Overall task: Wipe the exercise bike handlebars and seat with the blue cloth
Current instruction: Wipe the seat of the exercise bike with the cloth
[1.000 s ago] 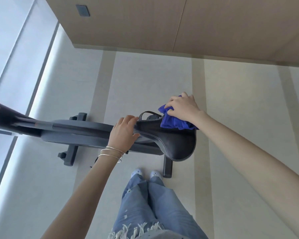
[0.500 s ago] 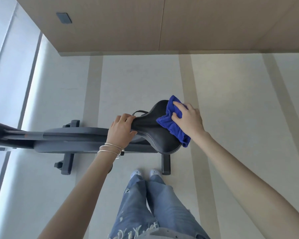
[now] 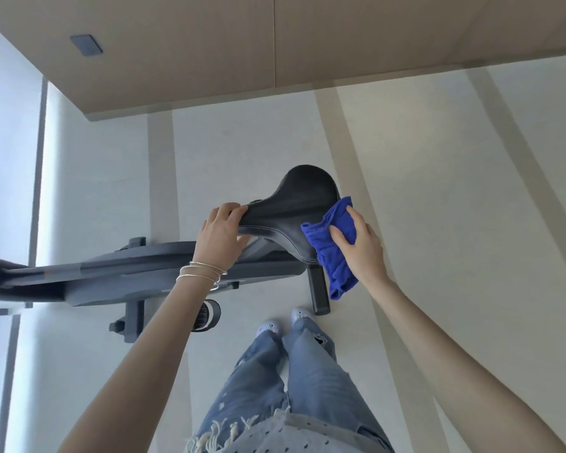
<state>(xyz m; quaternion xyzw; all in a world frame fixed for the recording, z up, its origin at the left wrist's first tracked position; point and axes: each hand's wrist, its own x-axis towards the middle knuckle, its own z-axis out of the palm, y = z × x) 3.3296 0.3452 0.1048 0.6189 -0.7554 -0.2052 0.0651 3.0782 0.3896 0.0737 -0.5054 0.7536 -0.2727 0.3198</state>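
Note:
The black bike seat (image 3: 303, 204) with white stitching sits at the centre of the view, its narrow nose pointing left. My left hand (image 3: 221, 237) grips that nose. My right hand (image 3: 360, 245) presses the blue cloth (image 3: 335, 253) against the seat's near right edge, and part of the cloth hangs down below the seat. The grey bike frame (image 3: 138, 276) runs off to the left under the seat. The handlebars are out of view.
A bike foot bar (image 3: 317, 289) stands on the pale floor just beyond my shoes (image 3: 285, 322). A pedal (image 3: 206, 315) shows beside my left forearm. A wooden wall panel (image 3: 275, 44) lies ahead, and a window (image 3: 7, 142) at the left.
My right hand has swept the blue cloth from the seat's far side across to its near right edge. My left hand has kept its grip on the nose. The view has tilted.

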